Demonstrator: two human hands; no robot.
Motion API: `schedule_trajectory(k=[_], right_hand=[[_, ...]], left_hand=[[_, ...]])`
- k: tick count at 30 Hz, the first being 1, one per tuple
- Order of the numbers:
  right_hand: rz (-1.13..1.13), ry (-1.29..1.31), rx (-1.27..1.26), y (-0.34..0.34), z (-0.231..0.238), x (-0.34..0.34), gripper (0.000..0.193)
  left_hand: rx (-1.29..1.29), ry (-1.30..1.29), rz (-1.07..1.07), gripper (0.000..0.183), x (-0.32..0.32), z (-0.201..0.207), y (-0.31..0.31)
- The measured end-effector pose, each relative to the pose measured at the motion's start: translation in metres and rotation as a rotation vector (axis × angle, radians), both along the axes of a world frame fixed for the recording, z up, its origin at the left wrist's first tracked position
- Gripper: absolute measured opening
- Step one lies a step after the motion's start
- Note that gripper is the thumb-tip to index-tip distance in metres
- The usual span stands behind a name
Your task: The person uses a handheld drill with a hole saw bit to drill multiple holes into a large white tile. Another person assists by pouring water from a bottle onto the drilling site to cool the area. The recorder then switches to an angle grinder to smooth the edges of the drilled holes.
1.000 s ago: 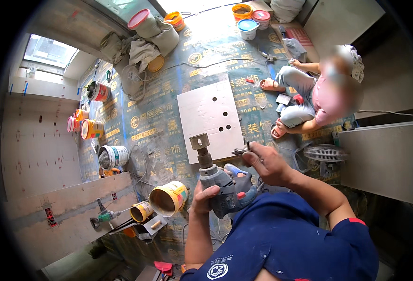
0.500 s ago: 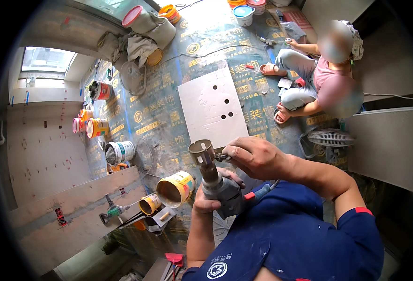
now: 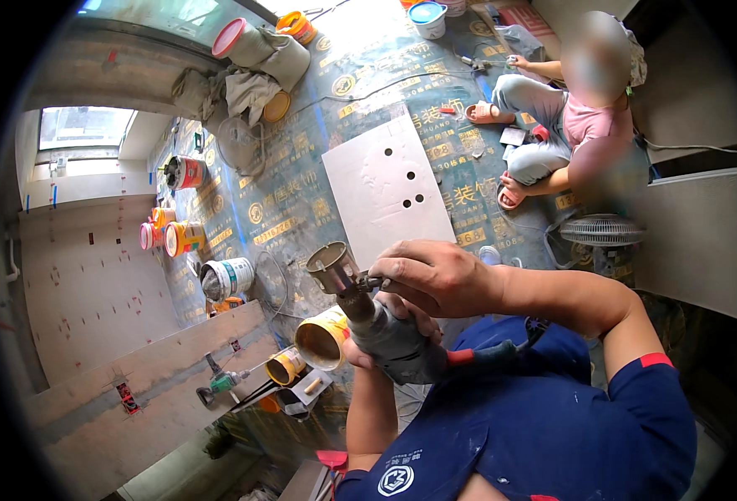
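My left hand (image 3: 358,354) is wrapped round the body of a grey power drill (image 3: 406,349), with the thumb on the near side and fingertips showing on the far side. A wide cylindrical hole saw (image 3: 333,269) sits in the drill's chuck, its open end up and to the left. My right hand (image 3: 439,274) pinches a small dark metal chuck key (image 3: 372,284) against the side of the chuck. Beyond the drill, a white panel (image 3: 377,188) with several round dark holes lies on the covered floor.
A person (image 3: 598,125) sits low at the right, near a round fan (image 3: 604,230). Yellow buckets (image 3: 322,338) and a green drill (image 3: 222,384) stand at the left, by a low ledge (image 3: 168,367). More buckets (image 3: 228,277) line the left side. A cable (image 3: 368,83) crosses the floor.
The drill and both hands have shifted slightly, and the hole saw now leans farther left. My right hand stays at the chuck with the key. The whole view has shifted a little.
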State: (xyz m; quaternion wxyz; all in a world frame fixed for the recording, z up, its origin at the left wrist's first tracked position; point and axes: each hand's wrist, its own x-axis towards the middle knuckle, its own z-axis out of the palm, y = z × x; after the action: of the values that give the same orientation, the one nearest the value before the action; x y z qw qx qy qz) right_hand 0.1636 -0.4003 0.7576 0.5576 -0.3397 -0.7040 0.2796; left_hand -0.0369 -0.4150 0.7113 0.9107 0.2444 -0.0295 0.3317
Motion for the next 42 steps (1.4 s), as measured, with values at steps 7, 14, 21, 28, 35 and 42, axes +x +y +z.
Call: schedule_trajectory(k=[7,14,21,28,35,42], right_hand=[[-0.012,0.037,-0.049,0.005,-0.003,0.005,0.028],[-0.078,-0.073,0.156,0.011,-0.007,0.008,0.032],[-0.105,-0.08,0.327,0.022,-0.014,0.011,0.032],[-0.031,-0.192,0.291,0.023,0.005,0.019,0.029],[-0.007,-0.22,0.321,0.027,0.006,0.025,0.028],[0.04,0.01,-0.155,0.002,-0.002,0.009,0.022]], left_hand=[[-0.017,-0.131,-0.075,0.078,0.01,-0.003,0.006],[-0.038,-0.099,-0.087,0.079,0.01,-0.006,0.007],[-0.027,-0.087,-0.147,0.08,0.018,0.009,0.007],[-0.085,-0.109,-0.169,0.085,0.013,0.008,-0.003],[-0.115,-0.114,-0.184,0.086,0.017,0.005,-0.006],[-0.183,0.038,-0.111,0.087,0.012,0.001,-0.014]])
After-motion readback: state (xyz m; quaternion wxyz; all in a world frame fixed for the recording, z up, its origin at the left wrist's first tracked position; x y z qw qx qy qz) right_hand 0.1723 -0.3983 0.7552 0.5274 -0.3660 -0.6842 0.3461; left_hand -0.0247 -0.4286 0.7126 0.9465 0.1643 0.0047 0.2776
